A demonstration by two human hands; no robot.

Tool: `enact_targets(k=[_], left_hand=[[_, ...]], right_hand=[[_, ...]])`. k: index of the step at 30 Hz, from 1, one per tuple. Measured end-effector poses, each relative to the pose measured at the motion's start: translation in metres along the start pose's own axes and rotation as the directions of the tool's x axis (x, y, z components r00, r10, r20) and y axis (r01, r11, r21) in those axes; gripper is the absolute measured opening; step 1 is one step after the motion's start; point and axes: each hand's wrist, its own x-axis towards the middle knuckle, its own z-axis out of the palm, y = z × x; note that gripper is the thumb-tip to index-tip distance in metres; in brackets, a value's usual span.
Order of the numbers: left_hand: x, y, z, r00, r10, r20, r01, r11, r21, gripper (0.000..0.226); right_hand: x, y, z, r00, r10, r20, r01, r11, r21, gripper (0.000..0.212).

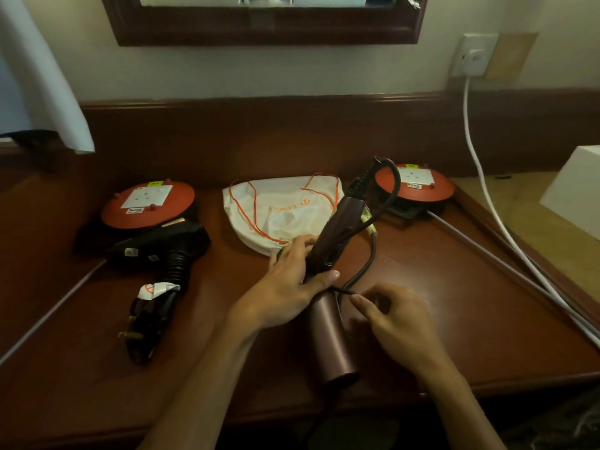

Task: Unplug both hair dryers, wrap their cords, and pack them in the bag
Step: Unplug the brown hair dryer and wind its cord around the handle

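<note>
While the left hand (pixel 292 284) is clamped around the maroon hair dryer (pixel 328 306) right where barrel meets handle, the right hand (pixel 393 316) sits just beside it on the other side, fingertips pinching the dark cord (pixel 363 271) close to the dryer body. So both hands are busy: left grasping the dryer, right holding the cord.

The key bit, I'd say, is how the dryer lies. Its long axis runs from just below the hands up and away from them, tilting to the right, with the handle end pointing past the left hand's knuckles. The cord loops off the far tip of that handle and swings back down to the right hand, so the right hand is the nearer one to the slack, and it looks like it would do the winding while the left just holds things steady. My guess is we're mid-wrap on this one.

Left of the left hand, well apart, the black hair dryer (pixel 162 251) lies on the surface (pixel 454 303) with its cord bundled and plug prongs showing, so that one looks done.

Just beyond the left hand's fingers is the white drawstring bag (pixel 282 209), lying flat. Further out, either side of the bag, are two orange cord reels (pixel 147 206), neither with anything plugged in as far as I can tell.
</note>
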Motion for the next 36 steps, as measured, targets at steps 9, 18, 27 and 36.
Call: enact_targets(k=[9, 18, 27, 36], left_hand=[[-0.003, 0.003, 0.031, 0.923, 0.066, -0.378, -0.068, 0.998, 0.009, 0.047], [-0.005, -0.007, 0.025, 0.927, 0.028, -0.375, -0.073, 0.991, -0.108, 0.045], [-0.021, -0.019, 0.005, 0.956, 0.051, -0.29, -0.156, 0.923, -0.352, 0.041], [-0.024, 0.011, 0.009, 0.986, 0.169, 0.007, -0.169, 0.979, 0.11, 0.069]], right_hand=[[-0.001, 0.02, -0.022, 0.99, 0.125, 0.061, -0.121, 0.991, -0.057, 0.036], [-0.016, 0.025, -0.075, 0.781, 0.15, 0.607, -0.353, 0.907, 0.229, 0.019], [-0.009, 0.028, -0.089, 0.875, 0.174, 0.452, -0.18, 0.983, -0.029, 0.038], [0.072, -0.012, -0.069, 0.921, 0.115, 0.373, -0.056, 0.985, -0.165, 0.042]])
